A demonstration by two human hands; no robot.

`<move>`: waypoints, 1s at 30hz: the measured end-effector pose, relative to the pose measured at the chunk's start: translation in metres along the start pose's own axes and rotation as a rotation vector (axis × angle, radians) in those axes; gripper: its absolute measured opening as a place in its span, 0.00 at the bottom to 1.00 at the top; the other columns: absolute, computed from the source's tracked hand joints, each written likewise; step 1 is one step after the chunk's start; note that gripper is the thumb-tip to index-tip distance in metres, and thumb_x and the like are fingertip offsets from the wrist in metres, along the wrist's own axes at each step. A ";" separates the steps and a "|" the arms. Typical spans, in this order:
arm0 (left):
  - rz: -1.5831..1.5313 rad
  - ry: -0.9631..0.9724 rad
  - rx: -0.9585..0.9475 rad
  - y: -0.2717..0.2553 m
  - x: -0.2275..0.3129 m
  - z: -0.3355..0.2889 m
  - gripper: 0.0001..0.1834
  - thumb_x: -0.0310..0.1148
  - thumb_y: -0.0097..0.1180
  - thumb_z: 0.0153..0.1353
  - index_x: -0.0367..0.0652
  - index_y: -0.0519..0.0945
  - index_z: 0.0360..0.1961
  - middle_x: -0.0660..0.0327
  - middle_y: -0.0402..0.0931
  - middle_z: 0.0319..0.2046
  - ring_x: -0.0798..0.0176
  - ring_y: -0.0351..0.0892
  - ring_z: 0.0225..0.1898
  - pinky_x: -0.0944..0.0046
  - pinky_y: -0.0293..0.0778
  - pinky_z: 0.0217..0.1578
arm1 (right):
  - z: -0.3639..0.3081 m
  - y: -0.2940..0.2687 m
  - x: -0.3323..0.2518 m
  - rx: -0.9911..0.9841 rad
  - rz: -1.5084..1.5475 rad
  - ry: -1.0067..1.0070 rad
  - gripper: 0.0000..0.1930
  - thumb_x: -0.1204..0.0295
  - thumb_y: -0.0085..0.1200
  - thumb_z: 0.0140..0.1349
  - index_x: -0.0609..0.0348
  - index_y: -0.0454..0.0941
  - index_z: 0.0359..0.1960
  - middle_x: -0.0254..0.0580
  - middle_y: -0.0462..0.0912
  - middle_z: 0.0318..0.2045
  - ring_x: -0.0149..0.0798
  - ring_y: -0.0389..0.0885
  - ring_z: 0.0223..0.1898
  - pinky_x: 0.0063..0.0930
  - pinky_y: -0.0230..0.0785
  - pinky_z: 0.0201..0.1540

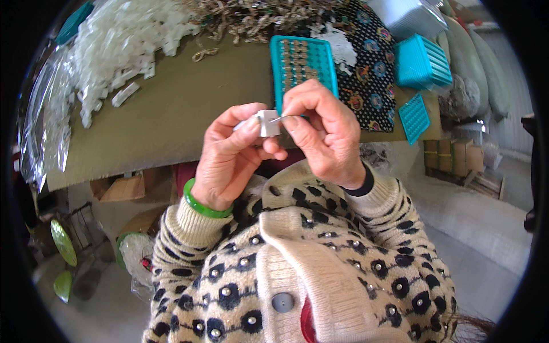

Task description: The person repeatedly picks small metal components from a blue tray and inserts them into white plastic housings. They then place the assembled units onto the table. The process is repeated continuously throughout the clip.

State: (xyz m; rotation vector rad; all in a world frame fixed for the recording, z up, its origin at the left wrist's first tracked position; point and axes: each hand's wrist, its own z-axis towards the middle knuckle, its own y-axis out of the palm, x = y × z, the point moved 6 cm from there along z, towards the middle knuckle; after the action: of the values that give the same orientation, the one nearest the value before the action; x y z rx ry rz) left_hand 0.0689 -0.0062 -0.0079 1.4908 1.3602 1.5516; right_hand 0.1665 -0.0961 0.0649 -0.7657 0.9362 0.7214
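Block [267, 124], small and white, near the front edge of the worktop [171, 108], pinched by the fingers [238, 114] of the left hand [226, 146]; right hand [325, 131] pinching a slender strand [281, 118], possibly wire, at the block's right side; teal tray [277, 80] with brownish pieces [294, 57] just beyond.

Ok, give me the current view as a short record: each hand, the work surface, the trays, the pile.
left hand: holds small white block
right hand: pinches thin light-coloured piece at the block
surface: olive-brown tabletop
near tray: teal tray beyond the hands, brownish pieces in rows
other trays: teal stack, at right
pile: translucent whitish pieces, far left
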 end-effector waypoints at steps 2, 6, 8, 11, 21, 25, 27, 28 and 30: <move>0.004 0.021 0.008 0.000 0.000 -0.001 0.11 0.26 0.54 0.66 0.37 0.76 0.49 0.53 0.80 0.38 0.58 0.81 0.33 0.50 0.83 0.39 | 0.000 0.000 0.000 0.025 0.009 -0.010 0.02 0.83 0.49 0.64 0.66 0.72 0.37 0.43 0.73 0.37 0.30 0.72 0.35 0.21 0.68 0.40; 0.003 0.006 0.019 0.001 -0.001 -0.001 0.11 0.26 0.54 0.66 0.38 0.77 0.48 0.52 0.81 0.38 0.58 0.82 0.33 0.50 0.82 0.41 | 0.000 -0.002 -0.002 0.057 -0.077 -0.053 0.02 0.82 0.51 0.62 0.65 0.72 0.35 0.43 0.74 0.34 0.34 0.73 0.32 0.24 0.68 0.37; 0.034 0.020 -0.027 0.003 -0.001 0.000 0.11 0.27 0.56 0.65 0.38 0.77 0.48 0.51 0.81 0.39 0.57 0.83 0.34 0.51 0.82 0.43 | -0.001 -0.004 -0.002 0.074 -0.116 -0.079 0.03 0.82 0.52 0.61 0.64 0.72 0.34 0.43 0.74 0.33 0.36 0.74 0.32 0.26 0.69 0.37; 0.047 0.009 0.008 -0.001 -0.004 0.001 0.11 0.27 0.57 0.65 0.38 0.77 0.48 0.51 0.81 0.38 0.57 0.83 0.34 0.52 0.81 0.44 | -0.001 -0.005 -0.001 0.088 -0.145 -0.094 0.04 0.83 0.53 0.59 0.64 0.72 0.34 0.43 0.75 0.32 0.38 0.75 0.32 0.27 0.69 0.36; 0.053 -0.010 0.017 -0.001 -0.004 0.002 0.11 0.27 0.57 0.64 0.38 0.77 0.48 0.54 0.81 0.40 0.60 0.81 0.34 0.56 0.80 0.44 | -0.004 -0.004 0.002 0.089 -0.077 -0.075 0.04 0.84 0.52 0.58 0.63 0.72 0.33 0.43 0.75 0.30 0.38 0.75 0.31 0.27 0.69 0.35; 0.018 -0.015 -0.001 0.002 -0.003 0.003 0.11 0.26 0.56 0.65 0.36 0.76 0.48 0.52 0.80 0.40 0.59 0.82 0.34 0.49 0.81 0.47 | 0.000 -0.005 0.000 0.109 -0.032 -0.095 0.07 0.87 0.49 0.56 0.63 0.71 0.32 0.42 0.71 0.27 0.38 0.75 0.26 0.27 0.68 0.28; 0.023 -0.016 0.032 0.000 -0.004 0.001 0.11 0.26 0.56 0.65 0.36 0.76 0.48 0.54 0.80 0.39 0.60 0.82 0.34 0.53 0.82 0.45 | 0.004 -0.005 -0.003 0.084 -0.142 -0.174 0.06 0.88 0.49 0.57 0.64 0.71 0.32 0.43 0.73 0.29 0.34 0.76 0.26 0.25 0.70 0.27; 0.034 -0.017 0.034 0.000 -0.004 0.001 0.11 0.26 0.56 0.65 0.36 0.77 0.48 0.54 0.80 0.39 0.61 0.82 0.34 0.54 0.82 0.44 | 0.003 -0.003 -0.001 0.073 -0.096 -0.114 0.06 0.88 0.49 0.57 0.64 0.71 0.32 0.43 0.74 0.29 0.35 0.76 0.27 0.25 0.70 0.28; 0.049 -0.022 0.050 -0.001 -0.004 0.001 0.10 0.25 0.56 0.65 0.36 0.78 0.47 0.56 0.81 0.38 0.63 0.81 0.33 0.55 0.82 0.43 | 0.002 -0.003 0.000 0.073 -0.101 -0.084 0.07 0.89 0.51 0.54 0.64 0.71 0.31 0.43 0.73 0.28 0.39 0.75 0.27 0.28 0.70 0.30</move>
State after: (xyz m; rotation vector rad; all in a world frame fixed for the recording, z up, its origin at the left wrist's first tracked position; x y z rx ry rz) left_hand 0.0701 -0.0090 -0.0104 1.5787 1.3687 1.5366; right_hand 0.1696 -0.0957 0.0670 -0.7081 0.8373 0.6232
